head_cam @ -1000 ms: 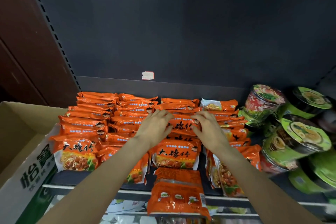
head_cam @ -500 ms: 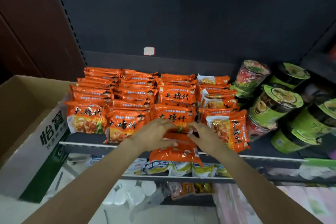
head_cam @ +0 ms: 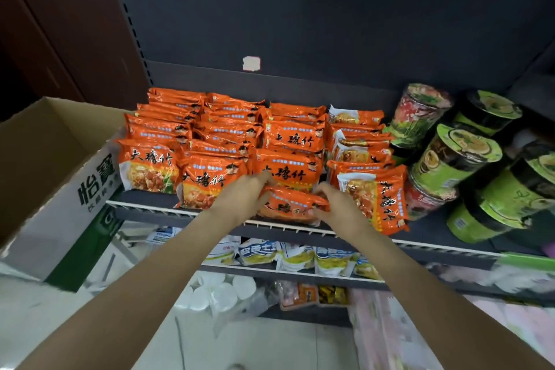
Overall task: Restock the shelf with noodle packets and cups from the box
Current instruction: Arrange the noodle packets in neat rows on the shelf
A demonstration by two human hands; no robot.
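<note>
- Both hands hold one orange packet [head_cam: 289,204] at the front lip of the shelf [head_cam: 144,212], in the third column of packets.
- Left hand [head_cam: 244,197] has its fingers [head_cam: 264,179] pinching the packet's upper left edge; right hand [head_cam: 336,201] has its fingers curled around the right end.
- The packet lies tilted, its lower edge right at the lip, so I judge that letting go early could drop it to the shelf below.
- The leaning packet [head_cam: 377,198] just right could topple if nudged by the right wrist.
- The cups [head_cam: 456,156] lie tipped on their sides farther right and might roll.
- The box [head_cam: 54,159] sits at left, its contents hidden.
</note>
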